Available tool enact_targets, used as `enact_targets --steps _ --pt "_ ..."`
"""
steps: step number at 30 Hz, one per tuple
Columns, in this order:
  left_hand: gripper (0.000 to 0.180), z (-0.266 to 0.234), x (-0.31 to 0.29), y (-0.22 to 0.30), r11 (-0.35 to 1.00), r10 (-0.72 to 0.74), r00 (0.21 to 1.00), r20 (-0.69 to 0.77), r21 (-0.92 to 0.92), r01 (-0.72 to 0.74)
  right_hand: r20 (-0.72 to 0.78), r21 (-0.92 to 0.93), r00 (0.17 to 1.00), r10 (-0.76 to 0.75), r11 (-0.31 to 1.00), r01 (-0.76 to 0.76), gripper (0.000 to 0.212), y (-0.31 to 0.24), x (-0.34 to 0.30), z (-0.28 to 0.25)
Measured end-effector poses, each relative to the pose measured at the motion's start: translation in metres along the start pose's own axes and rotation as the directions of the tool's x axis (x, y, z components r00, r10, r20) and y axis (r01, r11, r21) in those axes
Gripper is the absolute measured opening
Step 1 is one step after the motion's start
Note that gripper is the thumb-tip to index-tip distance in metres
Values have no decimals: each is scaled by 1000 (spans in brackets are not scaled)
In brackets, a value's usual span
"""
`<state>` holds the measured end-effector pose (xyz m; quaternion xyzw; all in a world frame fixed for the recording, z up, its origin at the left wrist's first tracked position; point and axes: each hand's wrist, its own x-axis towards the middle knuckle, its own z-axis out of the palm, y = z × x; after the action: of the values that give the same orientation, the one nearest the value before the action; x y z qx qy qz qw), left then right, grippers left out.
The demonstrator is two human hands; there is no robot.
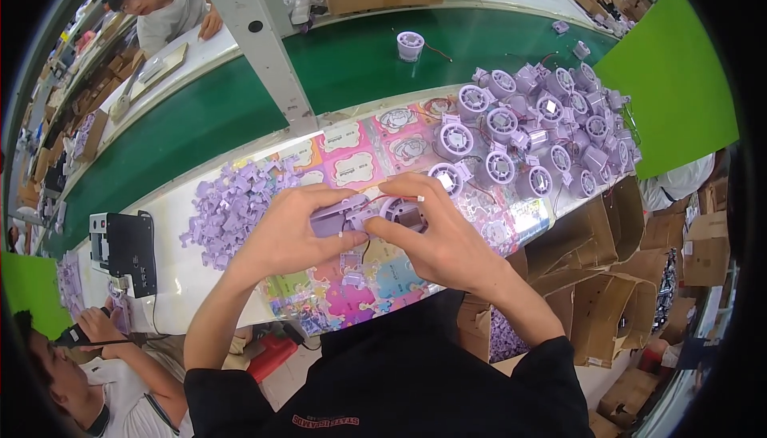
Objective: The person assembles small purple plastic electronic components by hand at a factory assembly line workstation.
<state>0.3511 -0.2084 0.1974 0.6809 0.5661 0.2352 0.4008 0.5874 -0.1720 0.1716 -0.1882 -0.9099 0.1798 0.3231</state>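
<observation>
Left hand: thumb and fingers of the left hand (284, 230) are clamped on a lilac shell part (329, 219).
Right hand: the right hand (443, 238) grips a round lilac housing (401, 213), ring face up.
Between the hands: the two pieces meet above the middle of the tabletop (172, 256), thumbs just beside each other; whether the parts are joined, I cannot tell.
Wire: a thin red lead ends in a white connector (419, 198) by the right fingers.
Under the hands: a few small lilac pieces (352, 278) lie on printed sheets (347, 165) toward the near edge.
Left part of the tabletop: a heap of small lilac parts (233, 206), loose; beyond it, near the left end, a black-and-white device (132, 254).
Right end: many round housings (501, 122) crowd together, several with brackets and wires.
Beyond the far edge: one lilac unit (410, 48) stands alone on the green belt (343, 79).
Progress: the held unit looks partway assembled; the loose heap suggests much is left, and whether the right-end housings are finished or waiting is unclear.
</observation>
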Motion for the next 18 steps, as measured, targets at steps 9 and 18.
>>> enact_targets --steps 9,18 --pt "52 4 -4 -3 985 136 989 -66 112 -128 -25 -68 1000 -11 998 9 45 1 3 3" --pt "43 10 -3 1 990 116 985 -128 90 -105 76 -94 997 20 995 -12 42 0 11 -2"
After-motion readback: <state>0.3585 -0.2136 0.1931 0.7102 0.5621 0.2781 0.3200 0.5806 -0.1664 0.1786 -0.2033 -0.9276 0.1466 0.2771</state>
